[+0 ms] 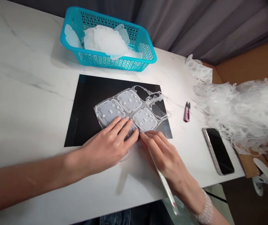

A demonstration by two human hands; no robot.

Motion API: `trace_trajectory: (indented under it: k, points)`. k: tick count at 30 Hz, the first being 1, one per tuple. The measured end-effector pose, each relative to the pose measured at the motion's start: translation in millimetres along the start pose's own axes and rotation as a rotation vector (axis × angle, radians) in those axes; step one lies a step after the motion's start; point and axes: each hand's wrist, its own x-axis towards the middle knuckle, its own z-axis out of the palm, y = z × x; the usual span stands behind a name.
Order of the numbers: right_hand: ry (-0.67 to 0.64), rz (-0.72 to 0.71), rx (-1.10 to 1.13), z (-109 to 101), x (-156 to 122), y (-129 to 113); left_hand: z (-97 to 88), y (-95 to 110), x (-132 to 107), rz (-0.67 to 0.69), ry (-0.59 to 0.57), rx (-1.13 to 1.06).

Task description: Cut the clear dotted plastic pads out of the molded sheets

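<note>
A translucent silicone sheet [129, 109] of moulded pads lies on a black mat [87, 103]. My left hand [110, 143] rests flat on the sheet's near edge, fingers stretched out and pressing it down. My right hand [164, 153] is closed in a pinch around a thin white-handled tool [165, 184], whose tip meets the sheet beside my left fingertips. A thin strip of trimmed flash [154, 100] curls off the sheet's right side.
A turquoise basket [145, 47] with several clear pieces stands at the back. Small pink snips [187, 112] and a phone [218, 150] lie to the right, near a big heap of white trimmings [239, 106]. The white marble table [26, 93] ends close to me.
</note>
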Motion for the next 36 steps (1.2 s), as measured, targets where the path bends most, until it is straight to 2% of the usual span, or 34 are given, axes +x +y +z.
trace_trajectory:
  k: [2, 7, 11, 13, 15, 18, 19, 21, 24, 27, 29, 31, 36]
  points:
    - [0.021, -0.021, -0.019, 6.4, 4.4, 5.7, -0.1, 0.6, 0.0, -0.002, 0.008, -0.004]
    - [0.061, 0.067, -0.076, 21.4, 16.1, 11.4, 2.3, 2.4, -1.0, -0.050, -0.008, -0.033]
    - [-0.024, 0.025, -0.105, 21.6, 19.5, 10.5, 6.0, 1.1, -2.9, -0.067, 0.014, -0.022]
    - [-0.014, 0.036, 0.008, 17.8, 17.0, 15.0, 6.8, 0.0, -4.0, -0.052, 0.029, -0.003]
    - [0.093, 0.166, 0.246, 13.1, 10.7, 24.7, 6.4, -0.5, -4.7, -0.043, 0.043, 0.021]
    - [0.334, 0.460, 0.602, 8.9, -1.4, 43.0, 4.3, 0.4, -3.9, -0.045, 0.035, 0.044]
    - [0.392, 0.530, 0.670, 8.6, -4.4, 47.4, 3.6, 1.0, -3.1, -0.047, 0.031, 0.049]
    - [0.435, 0.578, 0.711, 9.0, -6.4, 50.7, 2.2, 1.9, -1.2, -0.049, 0.030, 0.060]
    - [0.366, 0.459, 0.619, 9.9, -0.9, 41.8, 0.4, 2.1, 1.2, -0.040, 0.028, 0.077]
    - [0.250, 0.181, 0.448, 11.2, 7.3, 28.4, -1.1, 1.7, 2.2, -0.029, 0.019, 0.088]
    - [0.199, 0.057, 0.341, 13.2, 9.9, 22.3, -1.8, 1.9, 2.3, -0.032, 0.013, 0.090]
    - [0.186, 0.038, 0.257, 16.0, 9.3, 18.5, -2.7, 2.5, 2.2, -0.037, 0.005, 0.085]
    - [0.136, 0.125, 0.132, 18.8, -0.8, 11.2, -6.4, 3.4, 2.3, -0.104, -0.042, 0.059]
